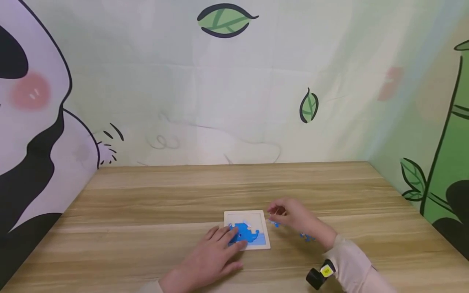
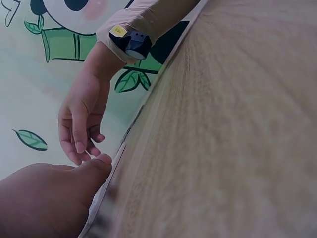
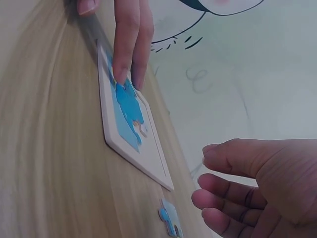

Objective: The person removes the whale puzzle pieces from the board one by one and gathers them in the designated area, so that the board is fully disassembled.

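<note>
1. Working a small jigsaw board [image 1: 256,217] that lies flat on the wooden table [image 1: 146,240]; step in hand looks like picking up a loose piece.
2. Left hand [image 1: 210,256]: fingers nearly straight, tips resting on the board's left part, over the blue figure [image 1: 249,235]. No grip visible.
3. Right hand [image 1: 298,217]: fingers loosely bent, thumb apart from them, nothing seen between. Hangs over the near loose bit of puzzle [image 1: 275,224], just beside the board's right edge.
4. To do well: bring thumb and index down onto the piece's edges, pinch lightly, turn it so knobs and colours match the gap, then press flat.
5. Left fingertips should steady the board but clear the slot being filled. Thin pieces would probably skid if nudged instead of pinched.
6. Counts: board 1; hands 2; loose spots 2, the near one plus a farther blue cluster [image 1: 307,237] beside the right wrist. Pieces per spot: can't tell, too small.
7. Board fill: lower part covered, upper part mostly bare; fitted pieces not countable, fingers overlap them.
8. Black wrist device [image 1: 316,278]: 1 visible, right arm. Back-wall leaves: 2, upper leaf [image 1: 227,22] and lower leaf [image 1: 309,106].
</note>
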`<state>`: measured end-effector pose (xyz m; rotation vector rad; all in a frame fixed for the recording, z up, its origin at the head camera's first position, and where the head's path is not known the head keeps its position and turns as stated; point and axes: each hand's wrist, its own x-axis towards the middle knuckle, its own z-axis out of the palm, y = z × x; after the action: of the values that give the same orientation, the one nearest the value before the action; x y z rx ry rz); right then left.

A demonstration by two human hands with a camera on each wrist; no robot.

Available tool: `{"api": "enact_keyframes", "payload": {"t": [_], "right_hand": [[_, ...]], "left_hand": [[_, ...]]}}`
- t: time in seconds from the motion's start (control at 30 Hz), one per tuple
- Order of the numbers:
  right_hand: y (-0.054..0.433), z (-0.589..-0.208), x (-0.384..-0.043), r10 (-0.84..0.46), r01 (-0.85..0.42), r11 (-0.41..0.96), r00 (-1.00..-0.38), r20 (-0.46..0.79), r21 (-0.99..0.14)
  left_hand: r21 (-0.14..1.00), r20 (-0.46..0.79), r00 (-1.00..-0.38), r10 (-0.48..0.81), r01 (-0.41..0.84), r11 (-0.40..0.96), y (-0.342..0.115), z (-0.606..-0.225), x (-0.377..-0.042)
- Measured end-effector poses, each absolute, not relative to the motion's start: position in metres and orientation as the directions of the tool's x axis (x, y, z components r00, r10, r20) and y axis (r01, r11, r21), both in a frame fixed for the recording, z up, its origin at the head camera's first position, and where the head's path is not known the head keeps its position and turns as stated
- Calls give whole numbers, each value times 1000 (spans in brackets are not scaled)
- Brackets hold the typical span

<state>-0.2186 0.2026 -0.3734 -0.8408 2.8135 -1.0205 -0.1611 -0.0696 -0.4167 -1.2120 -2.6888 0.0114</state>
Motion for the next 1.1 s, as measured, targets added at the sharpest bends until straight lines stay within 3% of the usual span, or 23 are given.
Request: {"api": "enact_keyframes", "payload": {"t": [0.73,1.1], "right_hand": [[157,-389,-223,-546,-496,615,-829,122,-613],[146,-393,-222,-491,-439,657,-866,93,-613]], "left_hand": [[-4,114,-676,728,733,681,-72,-416,-158],[-9,115,-678,726,730,683,-71,-417,-159]]}}
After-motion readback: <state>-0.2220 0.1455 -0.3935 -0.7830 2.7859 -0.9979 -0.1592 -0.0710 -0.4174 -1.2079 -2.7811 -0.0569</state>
